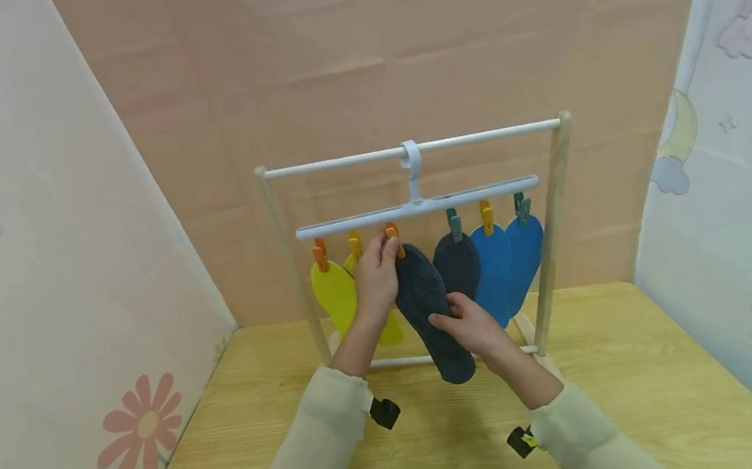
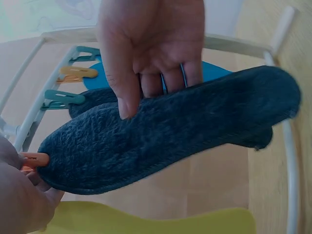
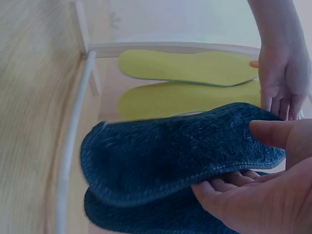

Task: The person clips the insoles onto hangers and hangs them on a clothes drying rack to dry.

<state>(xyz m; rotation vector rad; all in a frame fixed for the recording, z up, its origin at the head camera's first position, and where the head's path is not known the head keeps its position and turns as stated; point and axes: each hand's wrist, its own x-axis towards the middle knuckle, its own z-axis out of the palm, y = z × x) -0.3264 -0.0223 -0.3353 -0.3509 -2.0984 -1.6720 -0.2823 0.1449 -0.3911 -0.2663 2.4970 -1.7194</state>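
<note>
A dark, fuzzy insole (image 1: 420, 284) hangs tilted from an orange clothespin (image 2: 37, 160) on a white hanger (image 1: 360, 222). My left hand (image 1: 375, 278) pinches that clothespin at the insole's upper end, seen at the lower left of the left wrist view. With the thumb on its front face and the fingers behind, my right hand (image 1: 475, 326) holds the insole by its edge near the middle. A second dark insole (image 1: 457, 265) hangs behind and to the right from a green clothespin (image 1: 455, 225), partly hidden in both wrist views.
Yellow insoles (image 1: 334, 291) hang at the hanger's left end, blue insoles (image 1: 523, 259) at its right. The hanger hooks over the top bar (image 1: 484, 137) of a rack with wooden posts (image 1: 553, 235). The rack stands on a wooden table (image 1: 258, 424) before a tan backdrop (image 1: 338, 57).
</note>
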